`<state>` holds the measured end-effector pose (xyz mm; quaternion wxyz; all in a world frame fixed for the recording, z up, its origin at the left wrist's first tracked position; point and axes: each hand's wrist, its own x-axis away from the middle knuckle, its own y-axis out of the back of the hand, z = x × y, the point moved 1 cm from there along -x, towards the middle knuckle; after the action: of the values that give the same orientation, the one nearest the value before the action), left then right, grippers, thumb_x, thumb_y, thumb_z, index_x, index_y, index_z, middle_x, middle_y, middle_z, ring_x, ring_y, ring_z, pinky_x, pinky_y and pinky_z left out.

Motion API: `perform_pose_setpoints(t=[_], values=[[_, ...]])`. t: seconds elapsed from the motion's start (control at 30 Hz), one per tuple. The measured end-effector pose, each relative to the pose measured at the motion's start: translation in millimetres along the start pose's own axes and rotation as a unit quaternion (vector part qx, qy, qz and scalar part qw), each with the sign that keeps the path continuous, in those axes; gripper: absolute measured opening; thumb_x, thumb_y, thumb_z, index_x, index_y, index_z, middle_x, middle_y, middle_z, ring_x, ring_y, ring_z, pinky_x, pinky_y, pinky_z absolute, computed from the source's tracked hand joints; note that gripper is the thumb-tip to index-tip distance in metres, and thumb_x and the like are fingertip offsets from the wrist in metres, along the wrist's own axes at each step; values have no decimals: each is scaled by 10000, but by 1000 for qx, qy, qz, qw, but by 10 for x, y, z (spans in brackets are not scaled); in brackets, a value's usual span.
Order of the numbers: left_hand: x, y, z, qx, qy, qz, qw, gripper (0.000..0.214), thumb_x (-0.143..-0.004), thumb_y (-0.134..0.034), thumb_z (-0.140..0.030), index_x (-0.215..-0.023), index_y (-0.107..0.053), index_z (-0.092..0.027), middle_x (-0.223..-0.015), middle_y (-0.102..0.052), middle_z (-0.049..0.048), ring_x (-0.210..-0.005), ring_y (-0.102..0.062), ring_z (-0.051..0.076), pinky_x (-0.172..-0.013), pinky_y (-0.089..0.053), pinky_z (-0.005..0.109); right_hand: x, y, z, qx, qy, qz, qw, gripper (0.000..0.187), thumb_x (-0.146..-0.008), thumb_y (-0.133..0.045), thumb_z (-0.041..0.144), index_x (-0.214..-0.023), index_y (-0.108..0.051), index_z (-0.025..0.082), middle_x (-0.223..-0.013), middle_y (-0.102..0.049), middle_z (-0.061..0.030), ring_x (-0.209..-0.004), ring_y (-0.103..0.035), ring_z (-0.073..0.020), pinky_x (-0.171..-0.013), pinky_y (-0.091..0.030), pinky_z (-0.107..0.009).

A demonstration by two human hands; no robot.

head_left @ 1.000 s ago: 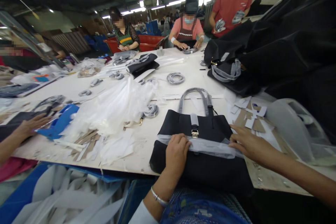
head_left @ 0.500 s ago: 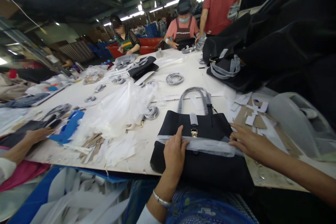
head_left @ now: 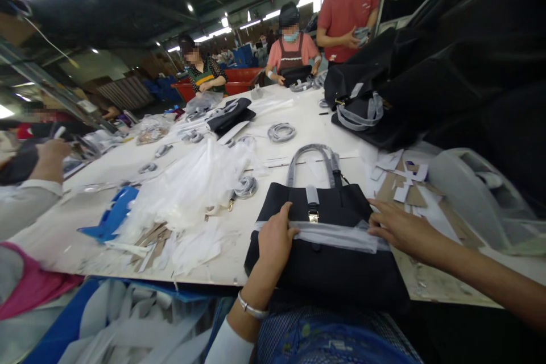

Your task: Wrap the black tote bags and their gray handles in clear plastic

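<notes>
A black handbag with grey wrapped handles and a gold clasp lies flat at the table's near edge. A band of clear plastic film runs across its front. My left hand rests on the bag's left side, fingers together pressing the film's left end, thumb raised. My right hand lies flat with fingers stretched out on the film's right end at the bag's right edge.
Crumpled clear plastic bags and card scraps lie left of the bag. Paper and card pieces lie to the right. A pile of black bags rises at the right. Other people work around the white table; a blue holder sits left.
My left hand slid slightly left along the film to the bag's left side. The person at left lifted their hand off the table. The view shifted a little.
</notes>
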<state>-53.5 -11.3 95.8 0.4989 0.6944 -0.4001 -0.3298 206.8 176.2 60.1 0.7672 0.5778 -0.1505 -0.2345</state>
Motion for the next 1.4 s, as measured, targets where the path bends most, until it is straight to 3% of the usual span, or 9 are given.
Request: perform_pose_setpoints(t=[0.17,0.33,0.5,0.63,0.83,0.93,1.07,1.23,1.4], values=[[104,11,-100,-109,-101,-110,983,550,-892,-646,-187,-1397,-446,-278,-1343,-565,72,-1224,-527,259,-1010,-447,421,6,-65,-32,-7,-18,7,1000,279,-907,-475,399,-784,-652,221,-1453,-477,-143,-1264,-528,-354,-892,-520,-479],[271,-177,-192,-159,-258,-43,952,269,-968,-485,-143,-1209,-597,-178,-1197,-663,75,-1035,-633,198,-917,-521,333,12,-59,-27,-5,-24,8,1000,256,-899,-499,391,-783,-656,226,-1455,-482,-124,-1221,-563,-355,-867,-529,-470],[437,-406,-178,-194,-220,-41,955,405,-947,-479,-89,-1349,-530,-111,-1348,-599,169,-1236,-582,248,-1013,-488,355,7,-75,-44,-2,-34,8,999,232,-900,-512,377,-799,-666,235,-1459,-488,-91,-1105,-635,-344,-794,-544,-448],[553,-492,-265,-186,-188,-60,963,555,-947,-551,-299,-1474,-411,-200,-1429,-513,218,-1311,-507,362,-1008,-476,501,20,-29,28,-35,-54,-6,998,190,-895,-539,344,-818,-663,222,-1442,-505,-110,-1069,-653,-340,-788,-538,-430],[613,-657,-165,-149,-225,-161,949,658,-925,-562,-358,-1521,-334,-198,-1496,-427,214,-1363,-422,388,-1039,-434,542,321,348,132,-112,-44,-51,991,141,-938,-534,314,-955,-655,244,-983,-728,-34,-945,-681,-216,-847,-508,-315],[547,-778,-65,-124,-257,-194,939,712,-919,-551,-367,-1548,-261,-203,-1502,-404,230,-1357,-417,405,-1029,-424,568,607,696,-74,-89,-119,-126,981,224,-967,-472,344,-1031,-656,234,-1027,-729,-50,-946,-675,-218,-865,-504,-321],[528,-830,-26,-117,-271,-200,934,756,-921,-542,-373,-1565,-188,-199,-1499,-392,247,-1353,-415,417,-1027,-414,575,936,1128,-617,-80,-290,-253,919,252,-910,-522,347,-1064,-676,220,-1150,-701,-83,-1089,-634,-266,-1008,-454,-367],[532,-866,-5,-107,-263,-205,937,755,-918,-541,-370,-1565,-186,-213,-1511,-382,235,-1343,-428,418,-1031,-404,576,846,1241,-1176,-167,-399,-183,883,242,-877,-572,350,-735,-686,191,-778,-743,-86,-797,-711,-243,-776,-588,-339],[535,-884,4,-109,-266,-209,935,765,-922,-536,-375,-1569,-162,-212,-1504,-390,241,-1336,-439,416,-1030,-404,572,663,1245,-1293,-296,-444,-115,838,350,-873,-631,409,-637,-647,152,-664,-722,-124,-633,-713,-212,-612,-619,-298]])
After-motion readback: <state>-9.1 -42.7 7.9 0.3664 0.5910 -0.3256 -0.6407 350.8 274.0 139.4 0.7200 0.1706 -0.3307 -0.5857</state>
